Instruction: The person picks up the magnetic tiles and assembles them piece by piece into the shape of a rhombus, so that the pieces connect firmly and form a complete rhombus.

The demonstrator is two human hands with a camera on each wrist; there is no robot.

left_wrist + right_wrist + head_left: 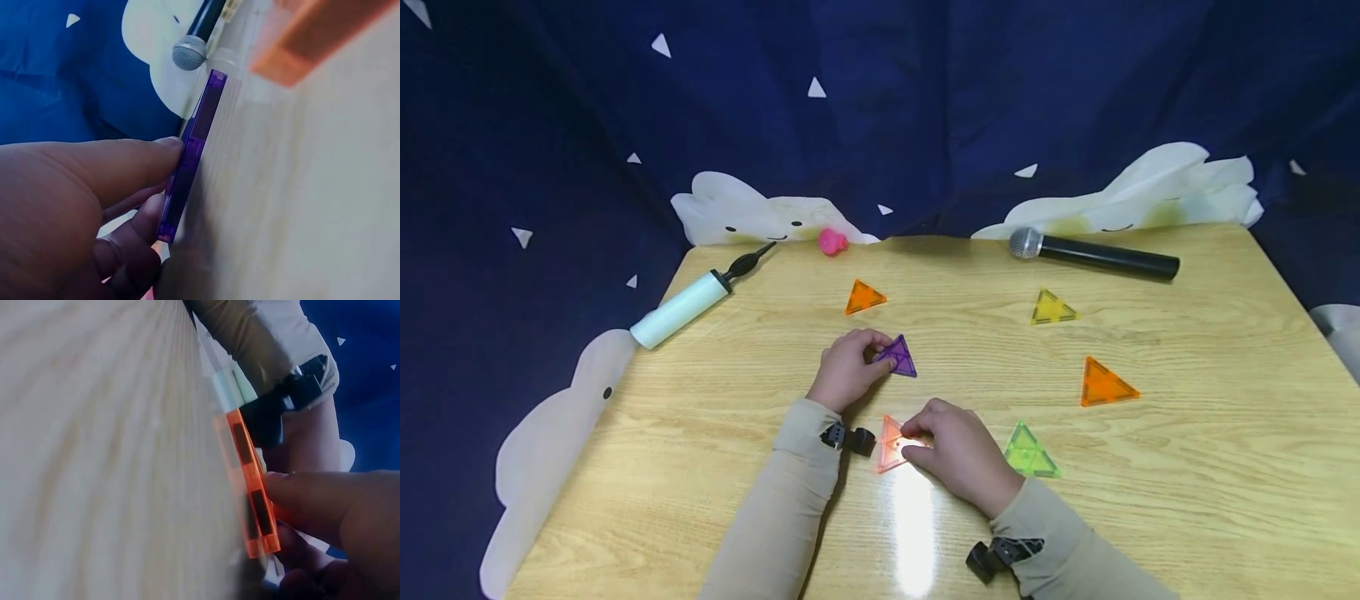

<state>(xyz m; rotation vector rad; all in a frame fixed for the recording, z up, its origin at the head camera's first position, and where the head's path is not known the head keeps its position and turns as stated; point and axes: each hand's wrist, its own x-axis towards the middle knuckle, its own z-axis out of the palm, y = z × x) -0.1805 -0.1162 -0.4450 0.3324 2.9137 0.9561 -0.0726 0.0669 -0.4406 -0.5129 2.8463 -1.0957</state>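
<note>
My left hand (847,367) grips a purple translucent triangular magnetic tile (905,358) by its left side. In the left wrist view, the thumb lies against that purple tile (192,153), which is seen edge-on close over the table. Nearer the front, my right hand (961,454) pinches a light orange triangular magnetic tile (888,450) between thumb and fingers. From the right wrist, this orange tile (252,481) shows its edge with dark magnet strips, right at the tabletop. A green triangular tile (1028,454) lies just right of the right hand.
Other tiles lie spread on the wooden table (700,467): one orange (865,297) behind the left hand, one yellow (1052,308) and another orange (1107,385) at right. A microphone (1105,256), a pink knob-like piece (832,242) and a hand pump (681,310) lie toward the edges.
</note>
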